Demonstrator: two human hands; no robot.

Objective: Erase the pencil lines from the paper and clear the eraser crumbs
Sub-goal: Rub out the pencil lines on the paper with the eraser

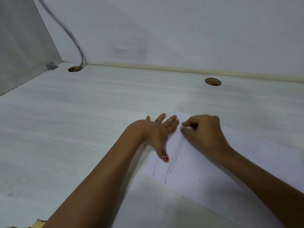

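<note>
Erasing is under way, I'd say: right hand point(202, 130) pinches the eraser point(186, 128) tight; left hand point(160, 130), flat just beside it, pins the paper point(213, 170). Pencil lines point(166, 175) and crumbs point(181, 159) lie below the grip, so next, rub downward.

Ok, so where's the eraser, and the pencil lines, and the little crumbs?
eraser point(186, 128): head view, on the white end that shows.
pencil lines point(165, 177): head view, near the lower end of the second line from the left.
eraser crumbs point(177, 159): head view, on dark specks just right of the lines.
</note>
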